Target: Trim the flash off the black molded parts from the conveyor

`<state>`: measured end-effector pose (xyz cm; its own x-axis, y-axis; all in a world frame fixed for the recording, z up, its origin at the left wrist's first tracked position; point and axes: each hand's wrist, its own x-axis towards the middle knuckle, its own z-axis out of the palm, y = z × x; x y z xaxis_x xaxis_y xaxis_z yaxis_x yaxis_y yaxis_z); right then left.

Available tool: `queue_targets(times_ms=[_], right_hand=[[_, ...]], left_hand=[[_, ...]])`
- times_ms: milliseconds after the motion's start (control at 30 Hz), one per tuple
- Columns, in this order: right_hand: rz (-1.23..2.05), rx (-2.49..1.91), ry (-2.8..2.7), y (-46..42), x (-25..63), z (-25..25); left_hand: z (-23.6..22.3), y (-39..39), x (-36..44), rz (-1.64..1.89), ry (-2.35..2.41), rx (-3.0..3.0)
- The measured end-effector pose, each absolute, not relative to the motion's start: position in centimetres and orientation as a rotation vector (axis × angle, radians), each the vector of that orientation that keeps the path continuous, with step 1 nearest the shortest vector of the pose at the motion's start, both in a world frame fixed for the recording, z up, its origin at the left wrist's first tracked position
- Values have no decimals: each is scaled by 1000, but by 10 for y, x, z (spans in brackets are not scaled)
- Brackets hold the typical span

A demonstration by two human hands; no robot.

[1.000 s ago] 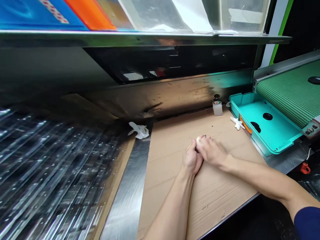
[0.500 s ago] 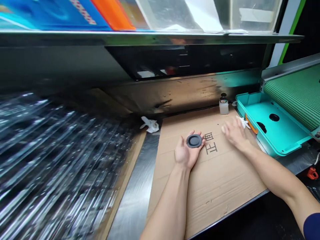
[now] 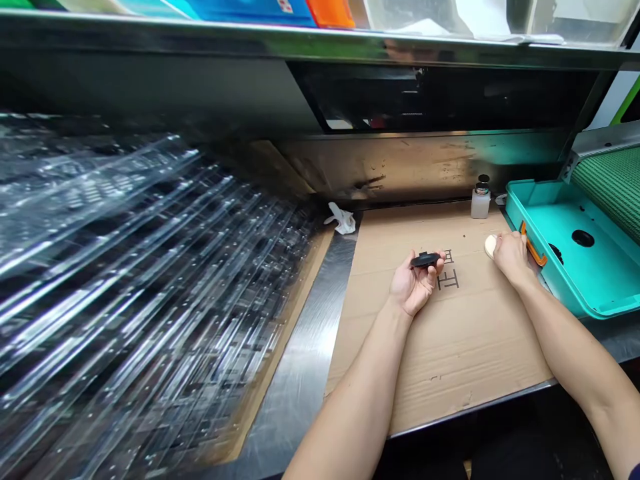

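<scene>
My left hand point(image 3: 414, 288) is palm up over the cardboard sheet point(image 3: 465, 360). Its fingers close around a small black oval part point(image 3: 425, 260), seen nearly edge-on, with a small raised tab on top. My right hand point(image 3: 511, 255) is at the right side of the cardboard, beside the teal tray. A cream-coloured rounded pad point(image 3: 491, 246) sticks out from its closed fingers; the rest of the pad is hidden by the hand. I cannot tell whether the pad touches the cardboard.
A teal tray point(image 3: 595, 308) with an orange latch point(image 3: 534, 245) holds black round parts point(image 3: 583, 238). Behind the cardboard stands a pump bottle point(image 3: 481, 202). Crumpled white cloth point(image 3: 342, 219) lies back left. Stacked clear plastic trays point(image 3: 165, 300) fill the left; a shelf edge point(image 3: 250, 41) spans above.
My left hand has turned the black part from face-up to nearly edge-on. The cream-coloured pad now shows at my right hand, whose fingers have closed. The view has shifted left.
</scene>
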<state>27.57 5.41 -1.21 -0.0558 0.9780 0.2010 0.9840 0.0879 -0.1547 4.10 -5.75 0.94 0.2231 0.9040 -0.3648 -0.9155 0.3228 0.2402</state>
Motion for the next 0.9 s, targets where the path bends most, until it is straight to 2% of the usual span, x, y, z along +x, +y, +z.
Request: queue_targets(times_ms=[267, 467, 667, 900], right_hand=[[-131, -1826, -1973, 43, 267, -3], [20, -1537, -1896, 50, 259, 8], [-46, -1632, -1926, 116, 242, 57], [94, -1794, -2192, 177, 233, 106]], left_hand=[[3, -53, 43, 1298, 617, 26], [-12, -52, 64, 1281, 795, 388], [-13, -67, 87, 1082, 708, 676], [-1, -61, 74, 1157, 636, 356]])
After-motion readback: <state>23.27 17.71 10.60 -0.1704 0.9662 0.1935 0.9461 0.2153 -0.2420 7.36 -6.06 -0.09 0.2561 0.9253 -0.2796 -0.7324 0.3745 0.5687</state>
